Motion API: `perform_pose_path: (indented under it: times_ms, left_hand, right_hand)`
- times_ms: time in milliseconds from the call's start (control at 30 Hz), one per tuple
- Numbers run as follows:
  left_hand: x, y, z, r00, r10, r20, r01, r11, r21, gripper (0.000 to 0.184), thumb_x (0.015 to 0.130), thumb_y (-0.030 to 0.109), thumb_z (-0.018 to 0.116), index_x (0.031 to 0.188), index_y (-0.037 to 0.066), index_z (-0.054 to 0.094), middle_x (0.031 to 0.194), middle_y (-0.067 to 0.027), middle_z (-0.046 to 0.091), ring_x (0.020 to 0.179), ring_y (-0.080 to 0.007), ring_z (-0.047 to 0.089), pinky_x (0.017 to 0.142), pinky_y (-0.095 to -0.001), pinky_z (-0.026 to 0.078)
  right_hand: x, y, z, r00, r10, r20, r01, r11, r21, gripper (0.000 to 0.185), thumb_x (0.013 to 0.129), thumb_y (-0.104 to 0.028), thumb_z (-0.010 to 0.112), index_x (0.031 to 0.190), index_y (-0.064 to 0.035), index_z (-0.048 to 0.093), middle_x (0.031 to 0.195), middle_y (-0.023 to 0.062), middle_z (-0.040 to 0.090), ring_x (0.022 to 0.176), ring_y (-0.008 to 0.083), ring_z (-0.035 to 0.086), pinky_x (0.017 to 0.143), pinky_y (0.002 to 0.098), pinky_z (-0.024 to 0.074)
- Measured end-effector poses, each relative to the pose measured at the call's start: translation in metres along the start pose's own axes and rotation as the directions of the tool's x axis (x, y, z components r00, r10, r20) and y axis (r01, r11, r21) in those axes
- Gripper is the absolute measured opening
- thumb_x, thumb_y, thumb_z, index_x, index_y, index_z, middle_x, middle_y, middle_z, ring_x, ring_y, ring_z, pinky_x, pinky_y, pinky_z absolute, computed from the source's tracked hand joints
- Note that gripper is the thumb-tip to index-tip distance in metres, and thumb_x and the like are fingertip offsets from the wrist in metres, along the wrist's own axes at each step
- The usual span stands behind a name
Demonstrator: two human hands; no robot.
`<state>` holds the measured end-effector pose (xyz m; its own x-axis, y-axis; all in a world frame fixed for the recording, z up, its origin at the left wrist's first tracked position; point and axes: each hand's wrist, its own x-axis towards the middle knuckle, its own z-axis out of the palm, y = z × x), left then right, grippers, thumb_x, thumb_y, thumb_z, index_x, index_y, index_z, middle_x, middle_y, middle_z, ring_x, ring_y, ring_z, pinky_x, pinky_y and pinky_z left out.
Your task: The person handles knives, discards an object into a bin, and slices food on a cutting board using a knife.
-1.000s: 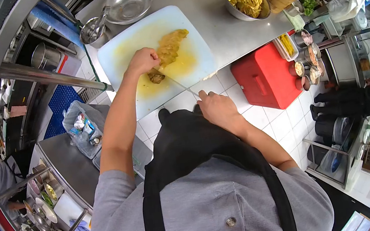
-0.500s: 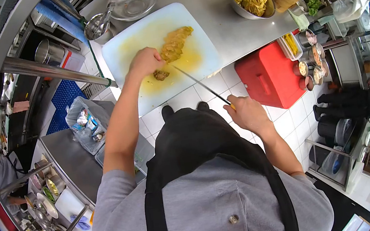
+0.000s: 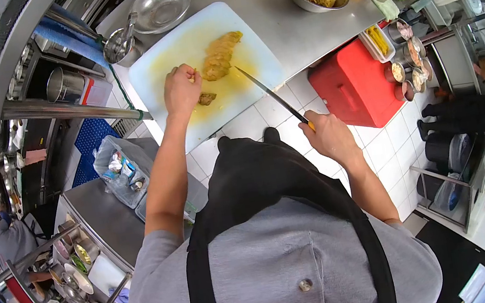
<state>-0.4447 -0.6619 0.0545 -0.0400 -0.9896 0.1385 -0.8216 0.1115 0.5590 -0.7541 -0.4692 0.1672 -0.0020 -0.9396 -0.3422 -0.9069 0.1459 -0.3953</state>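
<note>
Person at a prep counter (image 3: 296,51). R hand (image 3: 330,135) grips 1 knife (image 3: 268,93), tip near 1 sliced yellow veg (image 3: 222,56) on 1 chopping board (image 3: 150,71). L hand (image 3: 182,91) beside veg, fingers bunched; can't tell if pinching anything. Prob. best: tuck fingertips, keep blade vs. knuckles, slices even. Also 1 brown end pc. (image 3: 207,99), 1 noodle bowl (image 3: 295,0).

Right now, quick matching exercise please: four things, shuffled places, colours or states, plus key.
1. Knife
2. Left hand
3. Cutting board
4. Large box beside the counter

A. Red
B. Over the pale surface, near the sliced food
C. Stained yellow
D. Held in the right hand

Pairs: 1-D, 2-B, 3-C, 4-A
</note>
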Motion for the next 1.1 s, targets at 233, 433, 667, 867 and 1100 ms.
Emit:
perform_pose_path:
  times_ms: [233, 433, 667, 867, 1100]
  left_hand:
    - [-0.036, 0.008, 0.038, 0.984, 0.171, 0.048, -0.176, 0.978, 0.113, 0.016, 0.088, 0.024, 0.077, 0.095, 0.009, 0.074, 0.1, -0.0083, 0.072, 0.104, -0.0327, 0.065, 0.095, -0.0473, 0.047]
    - [-0.019, -0.027, 0.028, 0.997, 0.072, 0.013, -0.071, 0.995, -0.066, 0.014, 0.087, 0.016, 0.076, 0.099, 0.009, 0.075, 0.105, -0.0092, 0.072, 0.108, -0.0321, 0.065, 0.095, -0.0443, 0.05]
    - [0.027, -0.026, 0.011, 0.932, 0.117, 0.344, -0.129, 0.992, 0.012, 0.015, 0.085, 0.013, 0.077, 0.098, 0.007, 0.074, 0.109, -0.0123, 0.07, 0.11, -0.033, 0.065, 0.099, -0.0427, 0.052]
    - [0.025, -0.028, 0.012, 0.895, 0.126, 0.428, -0.147, 0.989, 0.017, 0.013, 0.086, 0.014, 0.076, 0.097, 0.008, 0.073, 0.107, -0.0117, 0.068, 0.112, -0.0328, 0.063, 0.099, -0.0431, 0.052]
    - [0.024, -0.026, 0.009, 0.907, 0.211, 0.363, -0.205, 0.977, -0.056, 0.011, 0.087, 0.014, 0.075, 0.093, 0.005, 0.071, 0.098, -0.0111, 0.068, 0.104, -0.0322, 0.064, 0.093, -0.0429, 0.053]
  right_hand:
    - [-0.001, 0.003, 0.003, 1.0, 0.012, 0.0, -0.012, 0.999, 0.032, 0.027, 0.101, -0.026, 0.063, 0.102, 0.001, 0.067, 0.08, 0.0294, 0.071, 0.079, 0.0492, 0.071, 0.074, 0.0567, 0.0562]
    - [0.001, 0.003, 0.007, 1.0, 0.021, 0.005, -0.021, 0.999, 0.044, 0.027, 0.102, -0.025, 0.062, 0.102, 0.001, 0.067, 0.08, 0.0296, 0.071, 0.081, 0.0493, 0.071, 0.075, 0.0568, 0.0561]
    - [0.019, 0.006, 0.015, 0.991, -0.135, -0.005, 0.135, 0.987, 0.083, 0.03, 0.103, -0.026, 0.059, 0.095, 0.0012, 0.068, 0.077, 0.0263, 0.071, 0.071, 0.045, 0.071, 0.07, 0.0541, 0.0564]
    - [0.035, 0.008, 0.017, 0.903, 0.021, 0.429, -0.221, 0.879, 0.422, 0.039, 0.107, -0.03, 0.053, 0.093, 0.0034, 0.067, 0.071, 0.0134, 0.07, 0.048, 0.0192, 0.062, 0.053, 0.0374, 0.052]
    - [0.041, 0.002, 0.021, 0.911, 0.025, 0.412, -0.214, 0.881, 0.421, 0.039, 0.107, -0.03, 0.053, 0.093, 0.0031, 0.067, 0.071, 0.0131, 0.07, 0.047, 0.0192, 0.062, 0.052, 0.0366, 0.0517]
